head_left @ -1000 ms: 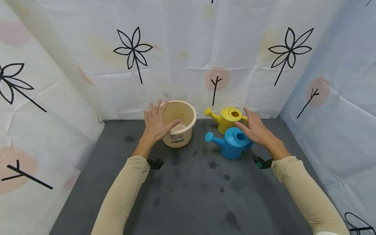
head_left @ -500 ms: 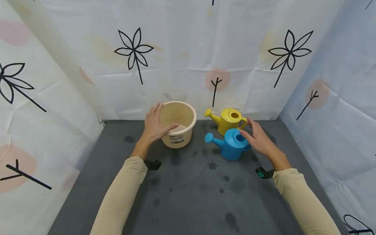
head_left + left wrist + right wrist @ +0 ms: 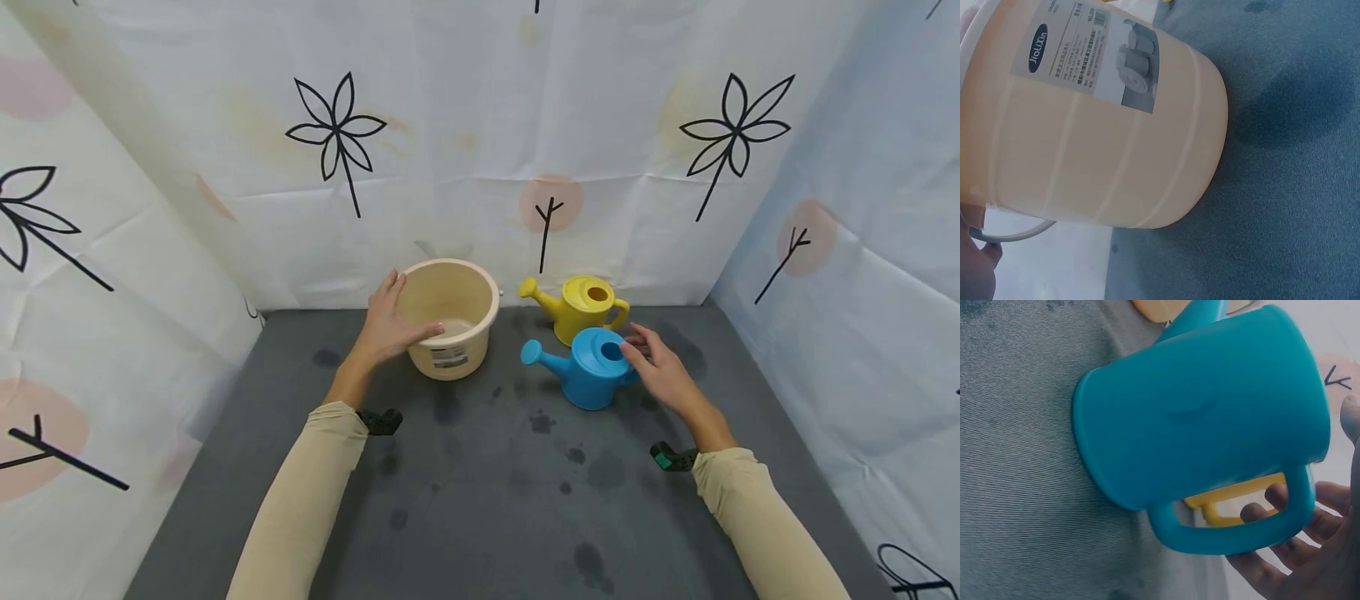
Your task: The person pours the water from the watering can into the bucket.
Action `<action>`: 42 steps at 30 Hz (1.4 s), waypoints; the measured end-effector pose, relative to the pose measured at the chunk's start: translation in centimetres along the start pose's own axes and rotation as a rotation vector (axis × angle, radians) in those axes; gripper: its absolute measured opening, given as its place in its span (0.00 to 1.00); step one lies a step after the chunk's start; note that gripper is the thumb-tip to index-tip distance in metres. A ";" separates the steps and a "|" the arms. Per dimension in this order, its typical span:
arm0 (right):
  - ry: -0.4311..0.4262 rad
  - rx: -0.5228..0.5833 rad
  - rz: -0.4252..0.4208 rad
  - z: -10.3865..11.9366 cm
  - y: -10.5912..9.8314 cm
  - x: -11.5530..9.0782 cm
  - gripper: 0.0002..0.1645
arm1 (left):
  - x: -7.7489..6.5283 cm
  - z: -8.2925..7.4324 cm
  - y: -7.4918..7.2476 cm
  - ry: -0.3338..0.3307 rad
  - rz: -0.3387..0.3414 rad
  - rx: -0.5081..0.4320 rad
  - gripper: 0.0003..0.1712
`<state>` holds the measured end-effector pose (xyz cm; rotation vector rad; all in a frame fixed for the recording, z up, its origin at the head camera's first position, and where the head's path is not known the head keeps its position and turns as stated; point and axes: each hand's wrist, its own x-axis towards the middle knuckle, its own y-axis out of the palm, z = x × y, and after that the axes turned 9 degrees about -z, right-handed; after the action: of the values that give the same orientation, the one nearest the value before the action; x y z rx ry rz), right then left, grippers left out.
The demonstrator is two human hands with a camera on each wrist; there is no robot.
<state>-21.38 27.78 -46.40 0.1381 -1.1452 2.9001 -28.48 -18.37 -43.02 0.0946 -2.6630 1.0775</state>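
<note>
A cream plastic bucket (image 3: 450,356) with a paper label stands upright near the back wall. My left hand (image 3: 386,325) rests at its left rim, thumb reaching over the front rim. In the left wrist view its fingers (image 3: 975,269) lie by the thin bail handle (image 3: 1019,236). Standing to the right is a blue watering can (image 3: 592,375), its spout pointing left. My right hand (image 3: 660,367) is at the can's handle (image 3: 1235,539), the fingers loosely bent behind it and the thumb apart. Part of the handle is hidden by that hand in the head view.
Just behind the blue can stands a yellow watering can (image 3: 577,312). The dark grey tabletop (image 3: 487,500) carries several damp-looking spots. White printed cloth walls (image 3: 450,125) enclose the back and both sides.
My left hand has come down closer around the bucket's rim. My right hand has dropped from above the cans to the blue can's handle. Bucket and cans have stayed in place.
</note>
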 end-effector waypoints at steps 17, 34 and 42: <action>0.147 0.188 -0.015 -2.7 1.2 -0.7 0.42 | 0.3 0.1 -0.1 -0.043 0.048 -0.025 0.73; 0.244 0.618 0.047 -3.4 2.4 -0.2 0.22 | -0.2 2.5 0.3 -0.165 -0.010 -0.361 0.56; 0.256 0.808 0.002 -3.0 3.3 -0.2 0.28 | -0.1 2.8 0.1 -0.181 0.009 -0.392 0.55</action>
<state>-21.58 27.40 -50.83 -0.2196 0.0945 3.0588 -29.04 -20.25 -45.07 0.1073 -2.9840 0.5530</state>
